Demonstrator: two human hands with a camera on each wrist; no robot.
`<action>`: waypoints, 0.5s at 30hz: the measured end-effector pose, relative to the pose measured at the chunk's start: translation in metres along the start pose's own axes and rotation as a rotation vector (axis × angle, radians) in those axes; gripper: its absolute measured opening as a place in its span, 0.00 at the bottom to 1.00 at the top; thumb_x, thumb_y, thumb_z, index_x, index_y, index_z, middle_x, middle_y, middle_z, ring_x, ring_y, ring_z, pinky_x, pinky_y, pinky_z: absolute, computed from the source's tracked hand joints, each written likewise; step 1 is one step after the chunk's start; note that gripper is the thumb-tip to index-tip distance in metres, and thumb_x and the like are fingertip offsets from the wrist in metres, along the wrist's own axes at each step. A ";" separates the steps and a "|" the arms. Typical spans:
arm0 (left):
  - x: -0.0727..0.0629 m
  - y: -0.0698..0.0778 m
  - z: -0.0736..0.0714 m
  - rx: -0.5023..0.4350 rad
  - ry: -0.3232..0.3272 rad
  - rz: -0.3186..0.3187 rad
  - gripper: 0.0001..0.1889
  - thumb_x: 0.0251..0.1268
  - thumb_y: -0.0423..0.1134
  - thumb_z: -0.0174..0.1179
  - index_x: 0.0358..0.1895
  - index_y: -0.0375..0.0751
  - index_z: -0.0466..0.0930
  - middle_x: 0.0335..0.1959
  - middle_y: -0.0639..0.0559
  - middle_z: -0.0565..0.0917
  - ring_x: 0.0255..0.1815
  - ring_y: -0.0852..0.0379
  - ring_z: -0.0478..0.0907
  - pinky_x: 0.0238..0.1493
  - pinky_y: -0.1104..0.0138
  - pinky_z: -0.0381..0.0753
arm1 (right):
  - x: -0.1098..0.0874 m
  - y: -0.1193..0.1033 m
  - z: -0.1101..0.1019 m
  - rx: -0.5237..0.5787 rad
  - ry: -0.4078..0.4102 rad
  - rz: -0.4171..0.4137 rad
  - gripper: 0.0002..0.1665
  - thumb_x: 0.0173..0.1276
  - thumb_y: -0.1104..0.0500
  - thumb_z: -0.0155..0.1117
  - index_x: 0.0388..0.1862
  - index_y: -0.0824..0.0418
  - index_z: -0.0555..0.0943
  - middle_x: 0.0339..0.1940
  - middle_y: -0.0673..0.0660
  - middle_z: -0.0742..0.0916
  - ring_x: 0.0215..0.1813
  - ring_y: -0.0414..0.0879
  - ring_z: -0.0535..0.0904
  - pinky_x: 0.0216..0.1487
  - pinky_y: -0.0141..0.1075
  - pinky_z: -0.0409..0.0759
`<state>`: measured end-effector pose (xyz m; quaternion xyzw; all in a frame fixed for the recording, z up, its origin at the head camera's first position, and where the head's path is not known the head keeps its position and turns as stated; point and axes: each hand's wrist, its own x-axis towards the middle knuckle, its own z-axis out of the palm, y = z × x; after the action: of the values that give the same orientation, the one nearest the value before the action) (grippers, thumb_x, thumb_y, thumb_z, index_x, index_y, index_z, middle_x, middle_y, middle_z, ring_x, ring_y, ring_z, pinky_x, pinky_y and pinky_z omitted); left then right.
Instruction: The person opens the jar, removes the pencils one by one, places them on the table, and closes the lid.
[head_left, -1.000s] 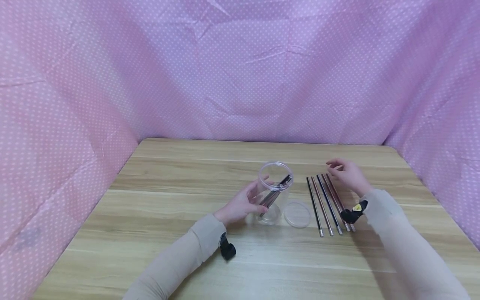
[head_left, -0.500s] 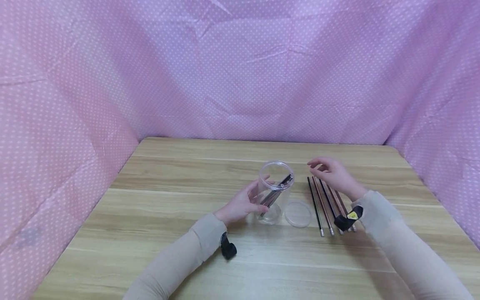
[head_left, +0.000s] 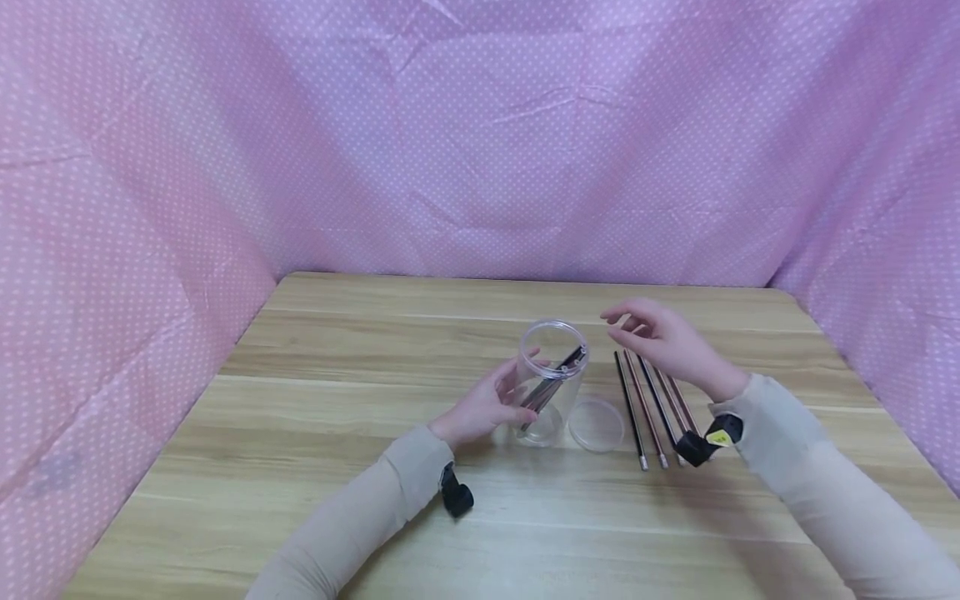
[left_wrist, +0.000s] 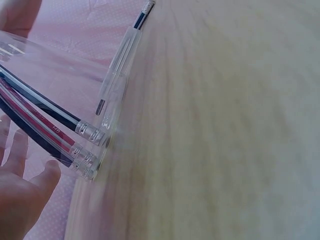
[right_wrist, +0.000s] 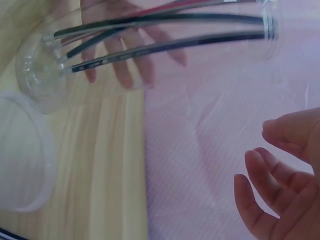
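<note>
A tall clear plastic jar (head_left: 551, 392) stands at the middle of the table. My left hand (head_left: 483, 410) grips its side, with the thumb in front and fingers behind the wall. Several pencils (left_wrist: 42, 117) lean inside it, black and dark red with silver ends. A round clear lid (head_left: 596, 425) lies flat to the right of the jar. Beyond it is a row of loose pencils (head_left: 632, 408), side by side, partly hidden by the right wrist. My right hand (head_left: 660, 337) hovers near their far ends, holding nothing, its fingers loosely bent and apart.
The wooden table (head_left: 360, 333) carries all these things. A pink dotted cloth (head_left: 480, 150) hangs behind it and on both sides. A black wrist camera (head_left: 456, 493) sits by each sleeve.
My right hand has moved left, and lately a little up and away, from the right side of the pencil row towards the jar. My left hand keeps holding the jar in place.
</note>
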<state>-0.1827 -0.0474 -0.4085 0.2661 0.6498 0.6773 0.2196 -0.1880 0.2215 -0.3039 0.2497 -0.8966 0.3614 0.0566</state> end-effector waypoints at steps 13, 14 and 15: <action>0.001 0.000 -0.002 0.020 -0.004 -0.004 0.49 0.50 0.18 0.61 0.75 0.44 0.47 0.74 0.47 0.60 0.76 0.51 0.52 0.76 0.57 0.52 | -0.008 -0.026 -0.004 -0.066 0.037 -0.241 0.16 0.60 0.73 0.62 0.47 0.67 0.79 0.43 0.58 0.84 0.36 0.33 0.77 0.39 0.30 0.84; 0.001 0.000 -0.002 0.022 -0.004 -0.007 0.49 0.50 0.18 0.61 0.75 0.44 0.48 0.74 0.48 0.60 0.76 0.51 0.51 0.76 0.57 0.52 | -0.009 -0.027 -0.004 -0.067 0.038 -0.256 0.16 0.59 0.73 0.62 0.48 0.67 0.79 0.43 0.58 0.84 0.36 0.33 0.77 0.39 0.30 0.84; 0.001 0.000 -0.002 0.024 -0.004 -0.013 0.49 0.50 0.19 0.61 0.75 0.45 0.48 0.74 0.48 0.60 0.76 0.50 0.52 0.76 0.56 0.52 | -0.010 -0.028 -0.003 -0.071 0.040 -0.270 0.16 0.59 0.73 0.62 0.48 0.67 0.79 0.43 0.58 0.84 0.36 0.33 0.77 0.38 0.30 0.84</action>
<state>-0.1844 -0.0486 -0.4081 0.2658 0.6592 0.6675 0.2220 -0.1657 0.2105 -0.2872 0.3588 -0.8657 0.3235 0.1316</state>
